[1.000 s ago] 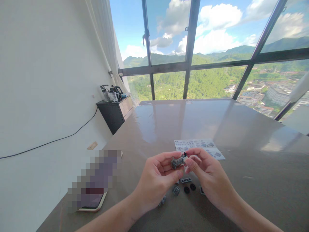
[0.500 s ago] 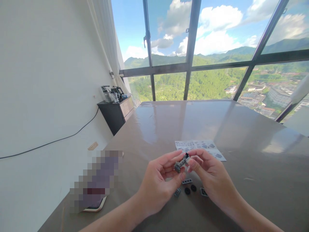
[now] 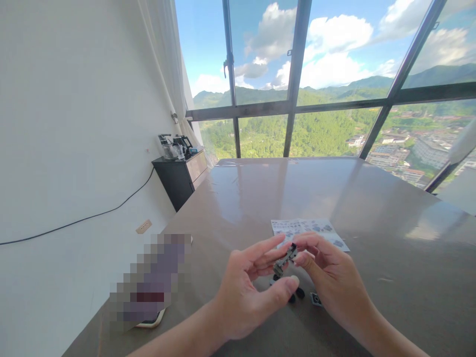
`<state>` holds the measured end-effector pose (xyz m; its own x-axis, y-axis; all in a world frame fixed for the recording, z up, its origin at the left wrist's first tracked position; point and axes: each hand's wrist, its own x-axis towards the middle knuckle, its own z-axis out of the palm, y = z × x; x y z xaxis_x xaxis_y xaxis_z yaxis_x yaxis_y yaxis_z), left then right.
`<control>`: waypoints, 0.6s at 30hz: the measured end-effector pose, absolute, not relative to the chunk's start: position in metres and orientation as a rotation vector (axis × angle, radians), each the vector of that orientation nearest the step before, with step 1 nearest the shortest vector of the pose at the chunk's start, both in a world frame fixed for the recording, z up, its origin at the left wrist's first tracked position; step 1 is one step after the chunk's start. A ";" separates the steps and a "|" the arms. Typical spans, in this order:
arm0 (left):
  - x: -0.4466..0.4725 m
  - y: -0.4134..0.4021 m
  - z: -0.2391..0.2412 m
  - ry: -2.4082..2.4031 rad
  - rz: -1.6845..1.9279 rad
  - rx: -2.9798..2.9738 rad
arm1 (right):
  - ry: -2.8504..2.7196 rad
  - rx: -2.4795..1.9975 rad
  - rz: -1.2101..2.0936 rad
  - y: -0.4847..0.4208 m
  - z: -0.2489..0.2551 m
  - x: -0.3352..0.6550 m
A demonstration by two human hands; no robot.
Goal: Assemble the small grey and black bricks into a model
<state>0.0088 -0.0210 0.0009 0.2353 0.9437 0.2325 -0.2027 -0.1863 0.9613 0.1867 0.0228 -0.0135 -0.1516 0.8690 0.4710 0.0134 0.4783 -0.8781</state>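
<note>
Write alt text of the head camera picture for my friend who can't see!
A bare right hand holds a small grey-and-black part above a table, the left hand open close by. A printed sheet lies beyond; large windows show green hills.

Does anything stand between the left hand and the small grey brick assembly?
Nothing visible stands between the left hand and the grey brick assembly, which the right hand holds near its upper end; whether the first two touch is unclear.
</note>
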 end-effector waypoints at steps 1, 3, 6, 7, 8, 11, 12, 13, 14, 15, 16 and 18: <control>0.008 -0.021 0.002 0.772 1.237 1.333 | -1.551 -0.792 0.895 0.023 -0.013 0.187; 0.007 -0.022 0.003 0.750 1.224 1.319 | -1.562 -0.787 0.878 0.022 -0.013 0.187; 0.005 -0.022 0.006 0.727 1.208 1.297 | -1.572 -0.774 0.833 0.020 -0.014 0.187; 0.005 -0.022 0.007 0.723 1.207 1.290 | -1.573 -0.775 0.816 0.019 -0.015 0.187; 0.005 -0.022 0.007 0.722 1.207 1.281 | -1.574 -0.777 0.801 0.019 -0.015 0.186; 0.005 -0.020 0.009 0.728 1.240 1.239 | -1.591 -0.798 0.803 0.017 -0.014 0.185; 0.005 -0.018 0.009 0.732 1.265 1.226 | -1.611 -0.808 0.813 0.017 -0.013 0.185; 0.006 -0.017 0.009 0.741 1.287 1.228 | -1.639 -0.823 0.823 0.016 -0.013 0.184; 0.006 -0.015 0.009 0.747 1.309 1.232 | -1.669 -0.843 0.830 0.015 -0.012 0.183; 0.006 -0.014 0.010 0.753 1.321 1.231 | -1.695 -0.869 0.834 0.014 -0.011 0.182; 0.006 -0.012 0.011 0.772 1.339 1.212 | -1.713 -0.898 0.835 0.013 -0.010 0.181; 0.006 -0.008 0.013 0.830 1.386 1.209 | -1.717 -0.951 0.831 0.012 -0.009 0.179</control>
